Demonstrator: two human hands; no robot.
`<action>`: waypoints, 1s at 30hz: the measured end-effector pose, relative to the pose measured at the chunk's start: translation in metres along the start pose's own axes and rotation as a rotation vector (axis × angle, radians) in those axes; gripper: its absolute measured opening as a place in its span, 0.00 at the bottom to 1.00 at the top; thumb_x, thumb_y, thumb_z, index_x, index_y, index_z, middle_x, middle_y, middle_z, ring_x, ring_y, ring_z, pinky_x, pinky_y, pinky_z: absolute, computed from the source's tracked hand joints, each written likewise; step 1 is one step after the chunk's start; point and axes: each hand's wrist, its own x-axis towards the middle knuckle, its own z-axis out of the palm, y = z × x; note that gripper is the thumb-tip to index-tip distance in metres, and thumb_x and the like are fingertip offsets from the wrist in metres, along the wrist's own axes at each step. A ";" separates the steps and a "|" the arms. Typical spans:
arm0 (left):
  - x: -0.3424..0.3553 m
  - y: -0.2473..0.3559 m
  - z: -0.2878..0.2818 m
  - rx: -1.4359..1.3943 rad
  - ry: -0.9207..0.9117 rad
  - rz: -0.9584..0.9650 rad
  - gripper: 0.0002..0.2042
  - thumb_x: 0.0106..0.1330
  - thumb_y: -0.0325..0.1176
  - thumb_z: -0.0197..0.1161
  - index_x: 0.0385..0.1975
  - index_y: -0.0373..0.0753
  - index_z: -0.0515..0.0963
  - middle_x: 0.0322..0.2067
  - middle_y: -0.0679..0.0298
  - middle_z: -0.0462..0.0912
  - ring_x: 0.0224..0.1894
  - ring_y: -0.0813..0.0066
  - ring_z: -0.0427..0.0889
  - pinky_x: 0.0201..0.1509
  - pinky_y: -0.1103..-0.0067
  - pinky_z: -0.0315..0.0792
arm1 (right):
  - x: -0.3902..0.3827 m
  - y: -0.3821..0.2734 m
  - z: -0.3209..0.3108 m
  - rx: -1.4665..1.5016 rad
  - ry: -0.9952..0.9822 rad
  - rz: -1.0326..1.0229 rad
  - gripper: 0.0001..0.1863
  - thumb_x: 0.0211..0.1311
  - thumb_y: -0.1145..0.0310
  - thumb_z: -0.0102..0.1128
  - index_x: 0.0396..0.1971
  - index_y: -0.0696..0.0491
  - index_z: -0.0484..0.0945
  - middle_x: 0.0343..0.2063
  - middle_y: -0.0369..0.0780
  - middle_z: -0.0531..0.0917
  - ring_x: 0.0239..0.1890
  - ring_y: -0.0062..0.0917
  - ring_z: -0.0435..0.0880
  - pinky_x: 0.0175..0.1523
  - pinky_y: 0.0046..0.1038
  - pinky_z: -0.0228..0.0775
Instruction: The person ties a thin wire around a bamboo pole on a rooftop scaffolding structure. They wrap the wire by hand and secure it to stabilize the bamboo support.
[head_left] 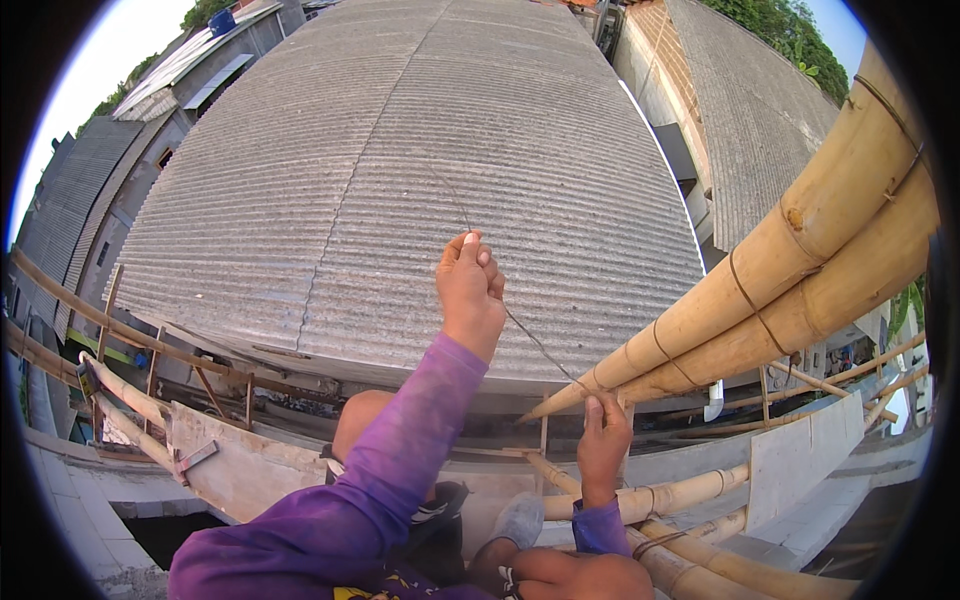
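Observation:
A thin dark wire (545,353) stretches slantwise between my two hands. My left hand (473,290), raised over the roof in the middle of the view, pinches it, and a loose end sticks up past the fingers. Lower and to the right, my right hand (605,440) grips the wire's other part between thumb and fingers. Just above that hand are the lower ends of two thick bamboo poles (740,290), which lie side by side and are bound with several wire ties. Whether the wire touches the poles is hidden by my fingers.
A grey corrugated roof (480,150) spreads out below and ahead. Horizontal bamboo poles (690,490) run near my knees. A hammer-like tool (197,458) lies by a board (235,465) on the left. A dark opening (175,538) is at lower left.

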 end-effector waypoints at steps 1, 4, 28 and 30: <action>-0.001 -0.001 0.001 0.029 -0.018 0.009 0.05 0.76 0.32 0.54 0.43 0.41 0.75 0.22 0.74 0.68 0.16 0.89 0.57 0.18 0.85 0.50 | 0.000 0.002 0.004 -0.007 -0.063 0.059 0.13 0.70 0.67 0.57 0.48 0.58 0.81 0.20 0.33 0.75 0.25 0.18 0.72 0.34 0.22 0.66; -0.001 -0.001 0.001 0.054 -0.079 0.042 0.04 0.75 0.32 0.56 0.42 0.42 0.75 0.21 0.74 0.68 0.16 0.90 0.57 0.17 0.87 0.50 | -0.004 0.005 0.013 0.300 -0.527 0.366 0.15 0.72 0.63 0.56 0.45 0.60 0.83 0.17 0.29 0.70 0.21 0.14 0.66 0.27 0.19 0.58; -0.037 -0.067 0.001 0.307 -0.157 -0.028 0.10 0.76 0.38 0.54 0.46 0.39 0.74 0.30 0.65 0.80 0.24 0.84 0.74 0.26 0.85 0.69 | -0.013 -0.019 0.007 0.043 -0.050 -0.124 0.15 0.66 0.72 0.59 0.52 0.57 0.80 0.36 0.47 0.86 0.42 0.36 0.87 0.47 0.32 0.76; -0.026 -0.058 0.001 0.297 -0.128 -0.071 0.13 0.77 0.40 0.52 0.50 0.37 0.73 0.37 0.61 0.80 0.32 0.79 0.77 0.35 0.81 0.74 | -0.015 -0.017 0.003 -0.059 -0.039 -0.197 0.14 0.65 0.73 0.59 0.49 0.56 0.81 0.36 0.47 0.86 0.39 0.35 0.87 0.45 0.32 0.76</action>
